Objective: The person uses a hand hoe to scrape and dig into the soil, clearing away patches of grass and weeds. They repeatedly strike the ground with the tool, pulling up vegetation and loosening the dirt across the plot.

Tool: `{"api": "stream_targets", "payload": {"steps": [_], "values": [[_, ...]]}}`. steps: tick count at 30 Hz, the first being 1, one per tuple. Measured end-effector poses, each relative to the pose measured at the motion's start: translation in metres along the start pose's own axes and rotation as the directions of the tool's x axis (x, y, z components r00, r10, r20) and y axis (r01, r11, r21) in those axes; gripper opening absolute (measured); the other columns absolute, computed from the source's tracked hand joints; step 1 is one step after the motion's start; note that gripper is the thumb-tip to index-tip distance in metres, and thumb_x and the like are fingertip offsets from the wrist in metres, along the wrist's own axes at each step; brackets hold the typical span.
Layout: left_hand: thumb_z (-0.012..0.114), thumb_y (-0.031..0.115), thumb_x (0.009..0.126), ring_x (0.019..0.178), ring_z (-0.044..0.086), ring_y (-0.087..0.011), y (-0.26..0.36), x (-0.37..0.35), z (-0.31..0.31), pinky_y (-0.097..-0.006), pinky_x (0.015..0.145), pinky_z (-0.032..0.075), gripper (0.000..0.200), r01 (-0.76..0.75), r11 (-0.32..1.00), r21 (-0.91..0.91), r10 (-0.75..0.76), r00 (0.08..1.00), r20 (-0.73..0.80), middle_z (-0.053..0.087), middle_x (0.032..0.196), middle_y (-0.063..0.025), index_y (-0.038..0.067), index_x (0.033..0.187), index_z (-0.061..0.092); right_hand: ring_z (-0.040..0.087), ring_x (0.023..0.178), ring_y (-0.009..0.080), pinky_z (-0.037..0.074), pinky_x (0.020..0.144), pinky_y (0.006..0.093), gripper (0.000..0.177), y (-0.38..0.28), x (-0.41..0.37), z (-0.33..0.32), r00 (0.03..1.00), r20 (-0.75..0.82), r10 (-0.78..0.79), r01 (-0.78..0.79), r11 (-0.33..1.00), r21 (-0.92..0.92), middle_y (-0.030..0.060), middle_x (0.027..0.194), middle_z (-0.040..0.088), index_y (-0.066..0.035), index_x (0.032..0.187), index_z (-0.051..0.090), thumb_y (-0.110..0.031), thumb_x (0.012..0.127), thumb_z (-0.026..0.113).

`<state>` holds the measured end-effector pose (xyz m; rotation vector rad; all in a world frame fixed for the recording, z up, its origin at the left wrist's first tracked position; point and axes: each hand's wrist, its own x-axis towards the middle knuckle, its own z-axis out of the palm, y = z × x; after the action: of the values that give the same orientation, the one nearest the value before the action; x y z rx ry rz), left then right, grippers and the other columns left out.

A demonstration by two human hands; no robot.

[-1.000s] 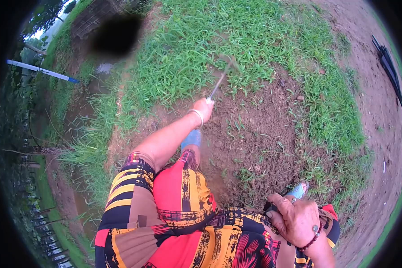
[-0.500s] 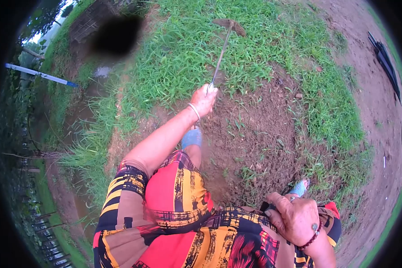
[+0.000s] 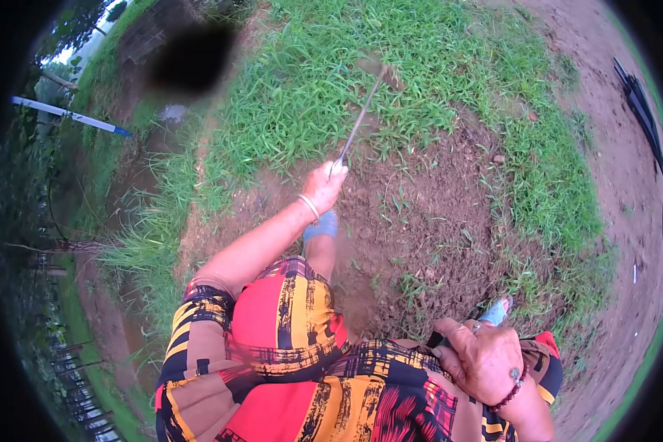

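Note:
My left hand [image 3: 324, 186], with a pale bangle at the wrist, is closed round the handle of a hoe [image 3: 359, 121]. The hoe's blurred head is at the far end of the thin shaft, over the green grass [image 3: 295, 96]. Loosened brown soil [image 3: 427, 214] lies between my feet. My right hand [image 3: 486, 361], wearing a ring and a beaded bracelet, rests by my right knee on the patterned clothing [image 3: 302, 309]. Its fingers curl round something dark that I cannot make out.
A white and blue pole [image 3: 70, 115] juts in at the left, above a muddy ditch [image 3: 129, 177]. Dark long objects [image 3: 641, 114] lie on bare ground at the right. My feet in blue footwear [image 3: 321, 224] are on the soil.
My left hand has moved back toward my body and slightly left, drawing the hoe head a little nearer over the grass. My right hand has hardly moved.

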<state>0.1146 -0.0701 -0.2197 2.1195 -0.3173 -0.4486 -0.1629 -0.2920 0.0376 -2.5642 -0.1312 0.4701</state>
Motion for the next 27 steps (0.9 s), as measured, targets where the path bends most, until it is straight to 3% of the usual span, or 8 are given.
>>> {"api": "stream_targets", "payload": {"steps": [2, 4, 6, 8, 13, 21, 23, 27], "values": [[0.052, 0.029, 0.086, 0.056, 0.046, -0.0189, 0.031, 0.023, 0.000, -0.0307, 0.049, 0.036, 0.024, 0.095, 0.994, -0.057, -0.098, 0.994, -0.044, 0.049, 0.064, -0.0057, 0.006, 0.082, 0.048, 0.056, 0.053, 0.0238, 0.038, 0.052, 0.0396, 0.031, 0.000, 0.004, -0.004, 1.000, -0.004, 0.004, -0.004, 1.000, -0.002, 0.0058, 0.062, 0.055, -0.010, 0.101, 0.055, -0.027, 0.076, 0.060], [0.051, 0.032, 0.085, 0.073, 0.059, -0.0331, 0.021, 0.036, 0.005, -0.0403, 0.065, 0.045, 0.029, 0.105, 0.989, 0.100, -0.096, 0.992, -0.085, 0.060, 0.076, -0.0175, 0.003, 0.087, 0.054, 0.055, 0.056, 0.0295, 0.043, 0.049, 0.0394, 0.029, -0.002, 0.008, -0.008, 0.999, -0.013, 0.034, -0.033, 0.999, 0.025, 0.0104, 0.062, 0.053, -0.008, 0.097, 0.055, -0.017, 0.071, 0.064], [0.050, 0.034, 0.085, 0.083, 0.058, -0.0380, 0.002, 0.031, 0.003, -0.0431, 0.072, 0.045, 0.034, 0.056, 0.852, 0.521, -0.068, 0.998, 0.004, 0.060, 0.085, -0.0221, 0.001, 0.092, 0.054, 0.055, 0.056, 0.0295, 0.043, 0.049, 0.0394, 0.029, -0.001, 0.010, -0.009, 1.000, -0.011, 0.024, -0.024, 0.999, 0.024, 0.0103, 0.062, 0.053, -0.008, 0.098, 0.055, -0.018, 0.071, 0.064], [0.051, 0.034, 0.085, 0.083, 0.058, -0.0372, -0.037, 0.000, -0.005, -0.0403, 0.076, 0.045, 0.036, 0.158, 0.778, 0.608, -0.249, 0.966, 0.067, 0.061, 0.084, -0.0225, 0.000, 0.094, 0.055, 0.055, 0.055, 0.0295, 0.043, 0.049, 0.0394, 0.030, 0.003, 0.010, -0.010, 1.000, -0.010, 0.007, -0.007, 1.000, 0.021, 0.0102, 0.061, 0.052, -0.008, 0.098, 0.055, -0.018, 0.071, 0.064], [0.051, 0.035, 0.085, 0.075, 0.059, -0.0343, -0.031, -0.004, -0.008, -0.0408, 0.070, 0.045, 0.034, 0.134, 0.869, 0.476, -0.186, 0.980, 0.064, 0.061, 0.076, -0.0194, 0.001, 0.085, 0.056, 0.057, 0.054, 0.0242, 0.043, 0.052, 0.0377, 0.031, 0.008, 0.005, -0.010, 0.999, 0.031, -0.012, 0.013, 1.000, -0.023, 0.0065, 0.064, 0.055, -0.009, 0.103, 0.055, -0.025, 0.077, 0.060], [0.051, 0.035, 0.085, 0.064, 0.058, -0.0336, 0.014, 0.057, 0.001, -0.0408, 0.061, 0.046, 0.032, 0.006, 0.994, 0.106, 0.015, 0.980, -0.197, 0.060, 0.067, -0.0158, 0.004, 0.081, 0.055, 0.057, 0.054, 0.0241, 0.043, 0.046, 0.0373, 0.031, 0.011, 0.005, -0.010, 0.999, -0.004, -0.031, 0.031, 0.999, -0.021, 0.0068, 0.064, 0.054, -0.009, 0.103, 0.055, -0.024, 0.075, 0.061], [0.050, 0.035, 0.084, 0.080, 0.058, -0.0384, -0.001, 0.031, -0.008, -0.0431, 0.071, 0.045, 0.036, 0.057, 0.852, 0.521, -0.086, 0.996, 0.032, 0.060, 0.081, -0.0235, -0.001, 0.084, 0.056, 0.057, 0.055, 0.0241, 0.043, 0.047, 0.0375, 0.032, 0.009, 0.004, -0.012, 1.000, -0.003, -0.027, 0.027, 0.999, -0.023, 0.0068, 0.064, 0.054, -0.009, 0.103, 0.055, -0.024, 0.076, 0.061], [0.049, 0.034, 0.084, 0.081, 0.059, -0.0386, -0.034, -0.008, 0.000, -0.0436, 0.072, 0.046, 0.038, 0.109, 0.854, 0.508, -0.217, 0.963, 0.158, 0.060, 0.082, -0.0250, -0.003, 0.084, 0.056, 0.057, 0.054, 0.0244, 0.043, 0.051, 0.0375, 0.031, 0.011, 0.003, -0.013, 1.000, -0.012, 0.011, -0.011, 1.000, -0.017, 0.0069, 0.064, 0.054, -0.009, 0.103, 0.055, -0.024, 0.076, 0.061]]}}
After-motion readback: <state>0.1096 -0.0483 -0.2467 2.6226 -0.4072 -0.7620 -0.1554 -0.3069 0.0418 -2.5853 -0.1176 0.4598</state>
